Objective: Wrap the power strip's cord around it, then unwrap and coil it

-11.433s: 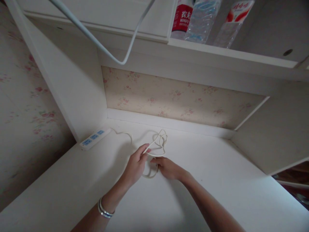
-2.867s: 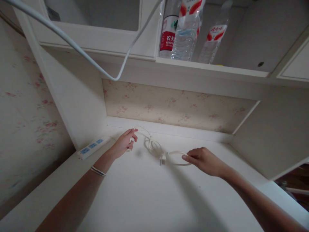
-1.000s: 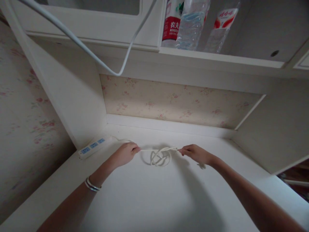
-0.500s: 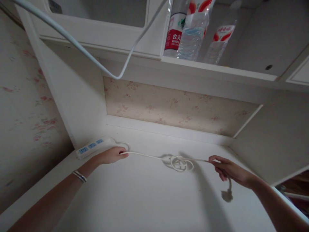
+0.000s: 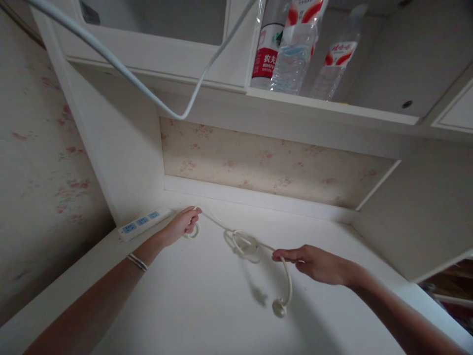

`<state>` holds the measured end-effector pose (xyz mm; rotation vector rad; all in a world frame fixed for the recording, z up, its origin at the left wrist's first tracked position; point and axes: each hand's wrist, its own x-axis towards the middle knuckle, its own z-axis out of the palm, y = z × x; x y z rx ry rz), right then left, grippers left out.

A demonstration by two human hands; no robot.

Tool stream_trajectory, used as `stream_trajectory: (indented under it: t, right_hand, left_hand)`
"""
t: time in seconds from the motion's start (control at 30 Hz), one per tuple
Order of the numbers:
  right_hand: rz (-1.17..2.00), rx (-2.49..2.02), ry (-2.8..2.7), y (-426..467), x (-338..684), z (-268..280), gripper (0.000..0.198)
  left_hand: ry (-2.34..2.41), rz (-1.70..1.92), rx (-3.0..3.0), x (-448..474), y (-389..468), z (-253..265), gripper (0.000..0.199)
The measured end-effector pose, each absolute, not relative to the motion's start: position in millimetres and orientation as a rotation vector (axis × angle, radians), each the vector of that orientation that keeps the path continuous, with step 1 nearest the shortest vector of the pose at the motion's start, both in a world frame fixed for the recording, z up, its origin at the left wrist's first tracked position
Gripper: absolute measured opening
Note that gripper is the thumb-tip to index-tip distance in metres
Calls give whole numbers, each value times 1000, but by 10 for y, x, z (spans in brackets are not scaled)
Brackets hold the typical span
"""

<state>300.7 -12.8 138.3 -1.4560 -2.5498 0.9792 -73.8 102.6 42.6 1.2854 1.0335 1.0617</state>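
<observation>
A white power cord (image 5: 238,234) runs between my two hands, with a loose tangle of loops in its middle. My left hand (image 5: 185,222) is closed on the cord near the power strip (image 5: 142,224), which lies at the left with blue sockets facing up. A small loop of cord hangs under the left fingers. My right hand (image 5: 310,261) pinches the cord's other end between thumb and fingers. From there a short length droops to the plug (image 5: 279,308), which dangles over the white surface and casts a shadow.
The white desktop (image 5: 207,305) lies below a shelf holding several plastic bottles (image 5: 295,59). A pale bent cable or rod (image 5: 148,93) hangs across the upper left. White side panels flank the desk, and floral wallpaper (image 5: 258,162) shows behind.
My right hand has moved left, carrying the plug with it. My left hand has risen slightly up and back. The tangle has shifted left and its loops look looser.
</observation>
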Motion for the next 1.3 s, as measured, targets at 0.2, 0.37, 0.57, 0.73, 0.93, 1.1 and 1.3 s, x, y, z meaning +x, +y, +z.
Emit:
stream_trajectory:
  t: [0.2,0.37,0.57,0.73,0.93,1.1,1.3]
  right_hand:
    - [427,-1436,-2559,-2,2953,1317,35]
    - [793,-1424,-1936,149,2749,1251,50]
    - [1246,-1120,-1271,412,2179,1029,47]
    - [870,-1262,-1518,654,1752,753,49]
    - [128,-1697,-1918,775,1619,672,51]
    - [17,-1880,-1843,863,1813,710,56]
    - [14,-1973,-1846,899,2012,732,61]
  left_hand:
    - [890,1206,1266,-632,943,516,28]
    - [986,1116,1350,-389,864,409,40]
    - [1015,1070,1359,125,799,236,34]
    - [833,1089,1289,501,726,263,20]
    - [791,1101,1409,473,710,243,16]
    - [1015,750,2032,49,757,64,30]
    - [1242,643,2551,-313,925,4,22]
